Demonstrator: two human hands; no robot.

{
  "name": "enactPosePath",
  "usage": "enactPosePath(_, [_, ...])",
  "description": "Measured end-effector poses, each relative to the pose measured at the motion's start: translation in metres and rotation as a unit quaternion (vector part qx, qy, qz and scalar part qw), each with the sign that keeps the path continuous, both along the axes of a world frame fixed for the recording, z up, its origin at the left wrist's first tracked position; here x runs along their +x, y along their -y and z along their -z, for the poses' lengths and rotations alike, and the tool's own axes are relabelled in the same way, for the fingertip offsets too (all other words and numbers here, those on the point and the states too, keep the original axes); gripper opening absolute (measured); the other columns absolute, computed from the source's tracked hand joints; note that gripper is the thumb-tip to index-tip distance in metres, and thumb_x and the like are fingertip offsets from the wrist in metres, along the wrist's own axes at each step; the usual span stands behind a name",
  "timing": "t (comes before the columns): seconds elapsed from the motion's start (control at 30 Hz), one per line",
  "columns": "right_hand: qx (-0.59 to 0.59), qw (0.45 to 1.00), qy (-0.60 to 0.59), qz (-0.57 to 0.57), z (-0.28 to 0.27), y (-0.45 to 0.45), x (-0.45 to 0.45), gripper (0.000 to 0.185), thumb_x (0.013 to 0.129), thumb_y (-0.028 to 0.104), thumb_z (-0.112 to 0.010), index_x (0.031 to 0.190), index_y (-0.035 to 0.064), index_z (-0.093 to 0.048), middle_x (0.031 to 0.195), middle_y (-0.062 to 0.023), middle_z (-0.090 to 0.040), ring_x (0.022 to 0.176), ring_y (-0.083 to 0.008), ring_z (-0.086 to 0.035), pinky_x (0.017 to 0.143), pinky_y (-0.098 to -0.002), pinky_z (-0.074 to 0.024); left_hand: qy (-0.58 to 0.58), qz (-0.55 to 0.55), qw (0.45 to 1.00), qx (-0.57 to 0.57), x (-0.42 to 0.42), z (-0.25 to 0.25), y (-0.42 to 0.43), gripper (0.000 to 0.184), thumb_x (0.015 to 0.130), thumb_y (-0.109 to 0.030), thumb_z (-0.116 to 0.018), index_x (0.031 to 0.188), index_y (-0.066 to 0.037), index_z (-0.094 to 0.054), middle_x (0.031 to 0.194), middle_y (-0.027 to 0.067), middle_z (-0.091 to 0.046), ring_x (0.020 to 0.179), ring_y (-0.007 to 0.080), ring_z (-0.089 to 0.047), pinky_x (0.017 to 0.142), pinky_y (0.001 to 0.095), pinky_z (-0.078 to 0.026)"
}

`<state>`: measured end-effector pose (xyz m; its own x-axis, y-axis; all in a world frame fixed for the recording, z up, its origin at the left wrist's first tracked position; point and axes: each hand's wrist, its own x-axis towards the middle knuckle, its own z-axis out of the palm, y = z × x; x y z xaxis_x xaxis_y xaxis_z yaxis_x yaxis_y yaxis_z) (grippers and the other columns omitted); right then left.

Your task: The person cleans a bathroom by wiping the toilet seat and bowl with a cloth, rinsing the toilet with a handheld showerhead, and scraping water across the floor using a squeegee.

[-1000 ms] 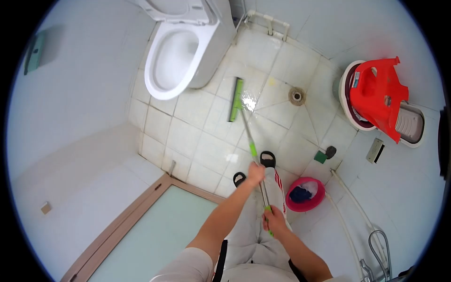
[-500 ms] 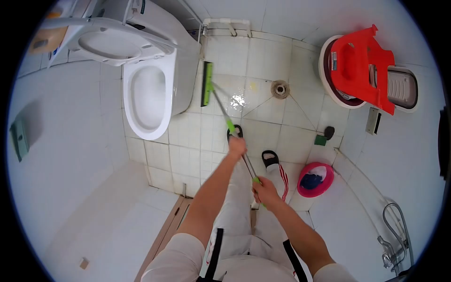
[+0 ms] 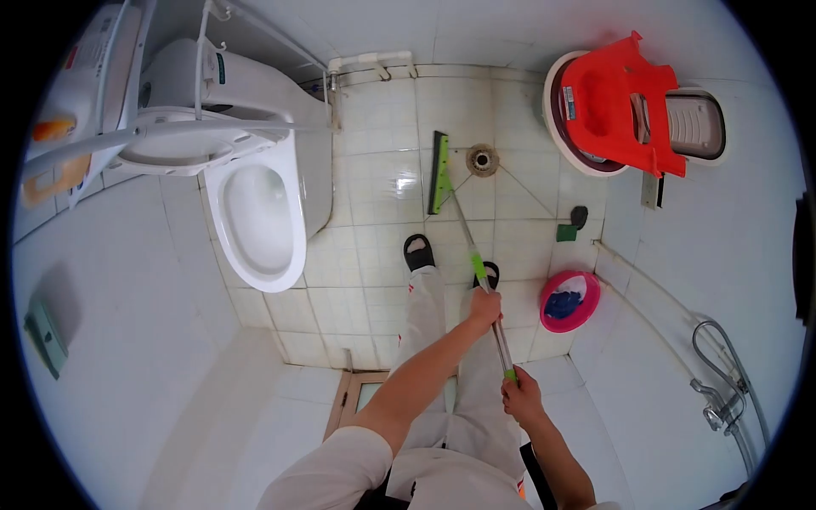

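Observation:
A floor squeegee (image 3: pixel 439 173) with a green and black head rests on the pale tiled floor (image 3: pixel 374 246), its blade just left of the round floor drain (image 3: pixel 482 160). My left hand (image 3: pixel 485 308) is closed around the middle of its long metal handle, below a green joint. Farther down, my right hand (image 3: pixel 521 394) grips the handle near its green end. The handle slants from the head down to the right, passing over my right foot in a black slipper.
At the left stands a white toilet (image 3: pixel 259 225) with its lid up. Stacked basins and a red plastic stool (image 3: pixel 616 106) lean at the back right wall. A pink basin (image 3: pixel 570 302) holds cloth. Dark green pads (image 3: pixel 567 232) lie nearby, and a shower hose (image 3: pixel 722 365) hangs at right.
The squeegee head has moved right, from beside the toilet to next to the drain. Both hands have shifted right and down with the handle, and my feet have changed position.

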<state>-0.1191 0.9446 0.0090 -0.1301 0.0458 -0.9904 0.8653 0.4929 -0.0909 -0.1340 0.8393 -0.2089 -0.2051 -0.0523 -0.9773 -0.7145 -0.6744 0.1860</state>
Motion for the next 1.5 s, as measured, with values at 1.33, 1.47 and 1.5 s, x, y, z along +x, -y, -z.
enactPosePath(1.33, [-0.193, 0.926, 0.094, 0.31, 0.178, 0.073, -0.124, 0.033, 0.097, 0.038, -0.04, 0.096, 0.0062, -0.046, 0.056, -0.0035, -0.043, 0.039, -0.0138, -0.039, 0.037, -0.0306, -0.0352, -0.034, 0.295, 0.922, -0.249, -0.218, 0.15, 0.107, 0.014, 0.082, -0.011, -0.054, 0.081, 0.003, -0.053, 0.065, 0.0131, -0.055, 0.049, 0.0248, -0.057, 0.046, 0.0393, -0.046])
enactPosePath(1.47, [-0.154, 0.918, 0.127, 0.342, 0.149, 0.043, -0.042, 0.032, 0.098, 0.038, -0.041, 0.098, 0.0068, -0.044, 0.058, -0.0034, -0.043, 0.039, -0.0137, -0.037, 0.036, -0.0293, -0.0317, 0.004, 0.386, 0.895, -0.225, -0.124, 0.127, 0.053, 0.019, 0.082, -0.015, -0.054, 0.089, 0.003, -0.051, 0.078, 0.0201, -0.063, 0.065, 0.0317, -0.064, 0.061, 0.0409, -0.052])
enactPosePath(1.5, [-0.145, 0.913, 0.138, 0.356, 0.131, 0.039, -0.028, 0.032, 0.098, 0.039, -0.041, 0.099, 0.0068, -0.044, 0.058, -0.0032, -0.043, 0.039, -0.0135, -0.037, 0.036, -0.029, -0.0315, -0.004, 0.386, 0.905, -0.18, -0.111, 0.099, 0.046, 0.027, 0.082, -0.015, -0.053, 0.097, 0.006, -0.044, 0.076, 0.0238, -0.06, 0.067, 0.0348, -0.064, 0.06, 0.0421, -0.053])
